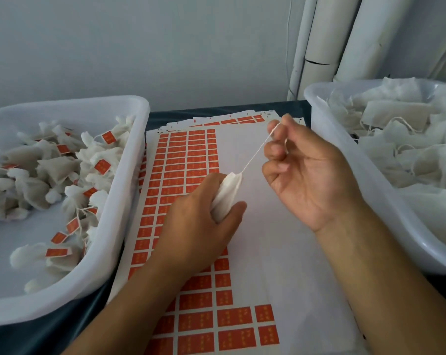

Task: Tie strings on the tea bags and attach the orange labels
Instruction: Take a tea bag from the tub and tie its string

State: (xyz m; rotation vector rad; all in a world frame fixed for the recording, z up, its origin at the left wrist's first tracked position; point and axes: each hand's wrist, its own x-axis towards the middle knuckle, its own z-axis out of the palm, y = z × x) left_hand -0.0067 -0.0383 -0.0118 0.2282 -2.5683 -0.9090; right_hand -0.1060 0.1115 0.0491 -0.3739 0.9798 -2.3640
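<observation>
The left hand [201, 213] wraps its grip round one tea bag [225, 194], holding it just above the sheet of orange labels [188, 160] on the surface. The right hand [306, 172] pinches the string [255, 152] at its fingertips and draws it taut – likely to cinch the bag's neck. A bin [129, 160] on the left holds finished, labelled bags; the one on the right [345, 160] holds plain ones (supply and output flank the work). The sheet lies between – labels in easy reach for the next step.
</observation>
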